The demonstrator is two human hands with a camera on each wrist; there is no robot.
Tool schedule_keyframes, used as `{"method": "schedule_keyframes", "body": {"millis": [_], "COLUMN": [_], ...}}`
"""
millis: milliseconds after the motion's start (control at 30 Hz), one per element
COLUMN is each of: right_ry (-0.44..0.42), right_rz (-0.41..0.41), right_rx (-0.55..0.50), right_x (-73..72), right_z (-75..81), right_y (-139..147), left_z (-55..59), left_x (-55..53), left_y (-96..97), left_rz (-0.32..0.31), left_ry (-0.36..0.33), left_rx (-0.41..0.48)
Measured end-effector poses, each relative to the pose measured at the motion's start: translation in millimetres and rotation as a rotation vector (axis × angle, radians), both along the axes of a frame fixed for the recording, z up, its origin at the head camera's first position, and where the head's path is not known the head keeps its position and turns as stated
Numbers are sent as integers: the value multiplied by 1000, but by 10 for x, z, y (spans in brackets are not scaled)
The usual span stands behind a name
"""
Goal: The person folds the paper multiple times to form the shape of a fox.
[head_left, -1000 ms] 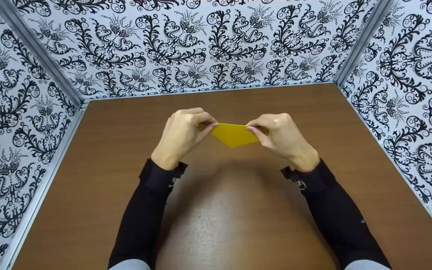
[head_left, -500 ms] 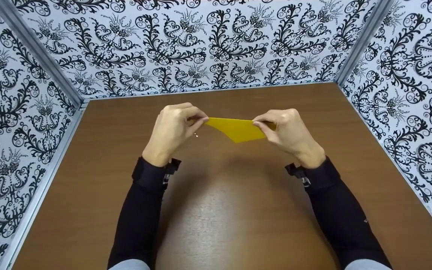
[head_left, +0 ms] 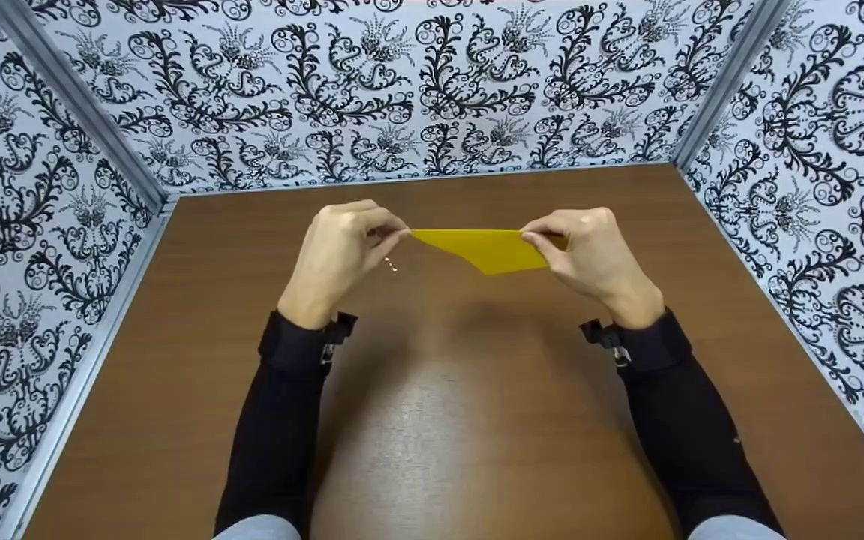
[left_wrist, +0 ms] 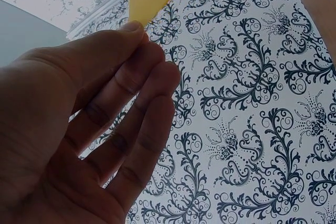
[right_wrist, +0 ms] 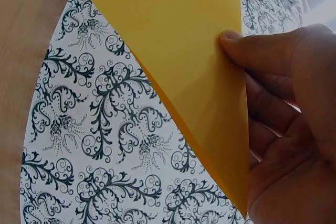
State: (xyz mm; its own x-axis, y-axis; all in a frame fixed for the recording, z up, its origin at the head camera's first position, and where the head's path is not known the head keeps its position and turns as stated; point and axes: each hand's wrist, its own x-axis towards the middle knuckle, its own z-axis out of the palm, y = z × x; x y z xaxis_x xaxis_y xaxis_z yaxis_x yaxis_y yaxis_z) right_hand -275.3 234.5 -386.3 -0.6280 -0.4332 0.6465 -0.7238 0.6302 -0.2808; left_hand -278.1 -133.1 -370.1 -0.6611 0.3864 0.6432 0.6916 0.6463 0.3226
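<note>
A folded sheet of yellow paper point(head_left: 484, 247) is held up over the table, its straight upper edge stretched between the two hands and a corner pointing down. My left hand point(head_left: 338, 251) pinches its narrow left tip; in the left wrist view the thumb point(left_wrist: 113, 40) meets the index finger right at the paper's point, with the other fingers loosely bent. At the right, my right hand point(head_left: 597, 251) pinches the upper edge. The right wrist view shows the thumb point(right_wrist: 268, 51) on the paper's near face and the other fingers behind it, along with a layered slanting edge.
Beneath the hands lies a brown wooden table point(head_left: 432, 420). White panels with black scroll patterns point(head_left: 432, 90) stand behind it and on both sides, joined by grey metal posts point(head_left: 728, 82). Small bright specks point(head_left: 391, 264) show beside the left hand.
Both hands have moved apart and slightly up in the head view. The left hand's grip has slid out to the paper's tip, so more of its upper edge shows between them.
</note>
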Motion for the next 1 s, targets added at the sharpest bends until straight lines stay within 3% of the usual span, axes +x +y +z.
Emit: {"method": "schedule_keyframes", "body": {"millis": [233,400,700,1000], "right_ry": [-29,-36,-36,-81], "right_rz": [-51,-45,-29,-20], "right_rx": [-9,6,38,77], "right_x": [-16,-29,-34,-26], "right_z": [-22,-43,-91,-113], "right_y": [63,67,33,-37], "left_z": [24,43,25,-35], "left_x": [19,16,21,13], "left_y": [-80,-96,-33,98], "left_rz": [41,55,42,14], "left_ry": [9,11,22,2], "left_rx": [21,32,39,-18]}}
